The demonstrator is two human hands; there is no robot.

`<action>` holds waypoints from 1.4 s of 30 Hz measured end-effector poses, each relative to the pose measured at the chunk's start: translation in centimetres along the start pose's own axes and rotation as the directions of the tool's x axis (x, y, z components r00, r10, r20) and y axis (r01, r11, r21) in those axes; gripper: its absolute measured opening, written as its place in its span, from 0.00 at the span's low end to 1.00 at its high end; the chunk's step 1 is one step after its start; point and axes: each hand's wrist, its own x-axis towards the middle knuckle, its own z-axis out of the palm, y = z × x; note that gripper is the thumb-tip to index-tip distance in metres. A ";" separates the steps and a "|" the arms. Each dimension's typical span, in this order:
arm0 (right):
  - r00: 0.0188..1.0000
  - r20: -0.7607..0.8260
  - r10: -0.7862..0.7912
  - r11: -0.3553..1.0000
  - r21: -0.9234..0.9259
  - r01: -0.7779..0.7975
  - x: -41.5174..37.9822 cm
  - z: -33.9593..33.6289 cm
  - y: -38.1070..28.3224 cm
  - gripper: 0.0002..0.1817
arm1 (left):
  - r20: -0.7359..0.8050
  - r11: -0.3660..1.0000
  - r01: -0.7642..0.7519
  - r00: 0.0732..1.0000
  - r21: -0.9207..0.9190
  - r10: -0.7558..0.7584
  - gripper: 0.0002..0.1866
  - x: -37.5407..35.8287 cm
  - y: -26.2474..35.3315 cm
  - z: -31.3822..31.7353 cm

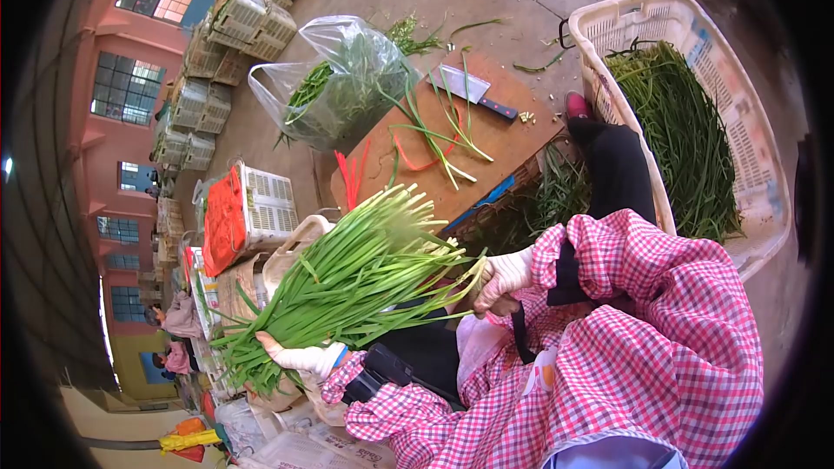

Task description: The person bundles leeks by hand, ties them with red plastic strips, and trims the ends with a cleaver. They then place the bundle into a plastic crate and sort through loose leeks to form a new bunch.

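A large bunch of Chinese chives [347,269], long green leaves with pale stalk ends, lies across in front of my body. My left hand [291,354], in a white wrap, is closed around its leafy end, with part of the fingers hidden under the leaves. At the stalk end my right hand [506,282], also wrapped in white, grips a few stalks, its fingers bent. Beyond the bunch is a brown board [512,143]. On it lie a cleaver [473,91], loose chives [434,143] and red ties [349,178].
A clear plastic bag [300,65] with greens stands at the board's far left. To the right is a white crate [638,9] with long greens [678,135]. A white basket [271,200] with a red cloth [222,221] stands left. Stacked crates [252,17] line the wall.
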 end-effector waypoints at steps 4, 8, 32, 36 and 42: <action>0.900 -0.190 0.394 0.827 -0.354 -0.436 -3.8 -1.6 -1.9 0.08 | 0.029 0.999 0.037 0.999 -0.039 -0.036 0.31 1.7 0.3 -1.9; 0.607 -0.439 0.662 -0.338 -0.898 -0.281 -6.8 -5.9 -2.5 0.17 | -0.026 0.999 0.014 1.000 -0.050 -0.016 0.30 2.8 1.3 -2.4; 0.987 -0.085 0.140 0.883 -0.439 -0.163 -5.4 3.0 -7.4 0.13 | -0.087 0.976 0.090 0.990 -0.199 -0.109 0.32 2.8 -3.2 -7.1; 0.921 -0.254 0.296 0.415 -0.834 -0.363 -10.6 -0.3 -7.8 0.18 | -0.060 0.958 0.056 0.995 -0.281 -0.076 0.32 3.8 -3.1 -7.4; 0.871 -0.491 -0.017 0.185 -0.858 -0.480 -9.3 3.2 -10.6 0.28 | -0.030 0.963 0.046 0.998 -0.267 -0.056 0.30 5.0 -2.9 -8.1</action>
